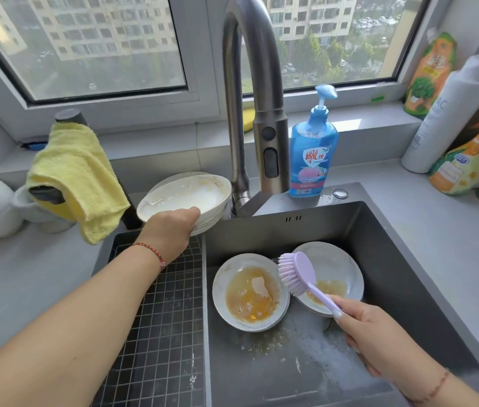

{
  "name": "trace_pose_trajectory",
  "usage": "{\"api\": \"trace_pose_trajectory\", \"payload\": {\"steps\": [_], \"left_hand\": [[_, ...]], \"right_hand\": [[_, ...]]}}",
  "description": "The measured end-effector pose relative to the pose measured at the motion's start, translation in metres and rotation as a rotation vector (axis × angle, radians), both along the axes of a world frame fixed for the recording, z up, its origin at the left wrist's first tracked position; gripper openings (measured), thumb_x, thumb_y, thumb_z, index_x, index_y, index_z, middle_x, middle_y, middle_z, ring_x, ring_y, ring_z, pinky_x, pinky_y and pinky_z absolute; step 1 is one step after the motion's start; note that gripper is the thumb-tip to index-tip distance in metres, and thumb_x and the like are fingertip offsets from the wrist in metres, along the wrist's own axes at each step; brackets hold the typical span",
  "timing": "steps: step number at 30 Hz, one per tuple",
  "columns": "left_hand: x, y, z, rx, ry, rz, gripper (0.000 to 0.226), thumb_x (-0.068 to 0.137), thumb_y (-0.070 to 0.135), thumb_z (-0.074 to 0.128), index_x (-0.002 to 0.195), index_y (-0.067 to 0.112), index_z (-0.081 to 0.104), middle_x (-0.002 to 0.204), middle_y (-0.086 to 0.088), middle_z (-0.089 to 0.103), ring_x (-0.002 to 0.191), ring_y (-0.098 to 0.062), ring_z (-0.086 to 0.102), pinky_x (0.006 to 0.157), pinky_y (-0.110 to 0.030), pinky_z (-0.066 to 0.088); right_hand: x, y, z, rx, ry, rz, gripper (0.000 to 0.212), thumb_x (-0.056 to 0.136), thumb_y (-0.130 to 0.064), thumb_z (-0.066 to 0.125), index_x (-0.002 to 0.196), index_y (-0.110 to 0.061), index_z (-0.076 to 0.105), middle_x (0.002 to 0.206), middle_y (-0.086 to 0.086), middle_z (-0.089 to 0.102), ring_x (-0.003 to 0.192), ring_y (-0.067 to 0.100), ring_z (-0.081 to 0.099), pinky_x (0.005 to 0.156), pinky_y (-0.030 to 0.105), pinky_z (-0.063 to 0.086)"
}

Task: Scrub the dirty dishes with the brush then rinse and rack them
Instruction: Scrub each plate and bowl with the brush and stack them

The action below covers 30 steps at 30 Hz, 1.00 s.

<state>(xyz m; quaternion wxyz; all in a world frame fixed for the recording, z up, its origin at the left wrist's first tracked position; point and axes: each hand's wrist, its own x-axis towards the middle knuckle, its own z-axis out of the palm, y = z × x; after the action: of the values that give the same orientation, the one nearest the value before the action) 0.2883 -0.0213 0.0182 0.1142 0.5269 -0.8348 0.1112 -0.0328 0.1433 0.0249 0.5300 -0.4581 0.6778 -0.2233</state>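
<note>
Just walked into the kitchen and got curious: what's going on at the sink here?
A person is washing up. The right hand grips a lilac plastic dish brush above two greasy white plates lying in the dark sink basin. The left hand holds the rim of a stack of white bowls at the back of the black wire drying grid. No water is visibly running from the steel tap.

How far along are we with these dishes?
Early on. Done: nothing clearly, since the stacked bowls on the rack still show soapy smears. In hand: the left hand holds that stack and the right hand grips the brush. Left: two greasy bowls in the sink.
</note>
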Motion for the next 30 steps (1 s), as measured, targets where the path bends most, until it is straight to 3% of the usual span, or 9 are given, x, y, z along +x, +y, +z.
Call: {"api": "trace_pose_trajectory", "payload": {"steps": [6,11,14,21,25,30], "left_hand": [[0.001,-0.005,-0.004,0.035,-0.024,0.036,0.028,0.066,-0.007,0.084,0.079,0.004,0.062,0.056,-0.013,0.061,0.043,-0.031,0.059,0.042,-0.034,0.054],[0.001,-0.009,-0.008,0.034,-0.056,0.003,0.044,0.046,-0.012,0.089,0.067,0.007,0.056,0.045,-0.008,0.051,0.03,-0.026,0.049,0.031,-0.024,0.041],[0.001,-0.009,-0.009,0.054,-0.066,0.009,0.045,0.046,-0.012,0.09,0.067,0.007,0.056,0.045,-0.007,0.05,0.029,-0.025,0.049,0.03,-0.024,0.041],[0.002,-0.014,-0.018,0.133,-0.111,0.06,0.037,0.059,-0.016,0.083,0.072,0.005,0.056,0.053,-0.01,0.054,0.039,-0.029,0.054,0.038,-0.029,0.048],[-0.006,-0.015,-0.017,0.265,-0.071,0.182,0.015,0.093,-0.002,0.051,0.099,0.011,0.055,0.088,-0.01,0.059,0.083,-0.033,0.062,0.069,-0.037,0.048],[-0.006,-0.014,-0.03,0.261,0.042,0.114,0.017,0.086,-0.012,0.058,0.09,0.004,0.059,0.07,-0.004,0.042,0.061,-0.025,0.045,0.06,-0.034,0.049]], "right_hand": [[0.001,-0.002,0.0,0.0,0.017,0.003,0.045,0.098,-0.018,0.04,0.11,-0.057,0.059,0.049,-0.006,0.025,0.04,0.009,0.022,0.038,0.018,0.025],[0.001,-0.002,0.003,-0.009,0.023,0.006,0.048,0.098,-0.016,0.04,0.106,-0.059,0.059,0.045,-0.01,0.025,0.035,0.006,0.023,0.037,0.017,0.026],[0.001,-0.002,0.004,-0.01,0.022,0.003,0.048,0.098,-0.016,0.04,0.103,-0.06,0.058,0.045,-0.011,0.026,0.035,0.005,0.023,0.037,0.017,0.026],[-0.001,-0.002,0.0,0.007,0.029,0.01,0.047,0.098,-0.017,0.04,0.104,-0.06,0.058,0.047,-0.009,0.026,0.035,0.006,0.024,0.036,0.017,0.027],[-0.002,-0.002,-0.003,0.016,0.033,0.015,0.046,0.099,-0.017,0.039,0.109,-0.058,0.058,0.049,-0.008,0.024,0.037,0.007,0.023,0.036,0.016,0.027],[-0.004,0.0,-0.005,0.029,0.027,0.009,0.047,0.098,-0.016,0.039,0.106,-0.058,0.058,0.05,-0.006,0.025,0.037,0.007,0.023,0.036,0.017,0.027]]}}
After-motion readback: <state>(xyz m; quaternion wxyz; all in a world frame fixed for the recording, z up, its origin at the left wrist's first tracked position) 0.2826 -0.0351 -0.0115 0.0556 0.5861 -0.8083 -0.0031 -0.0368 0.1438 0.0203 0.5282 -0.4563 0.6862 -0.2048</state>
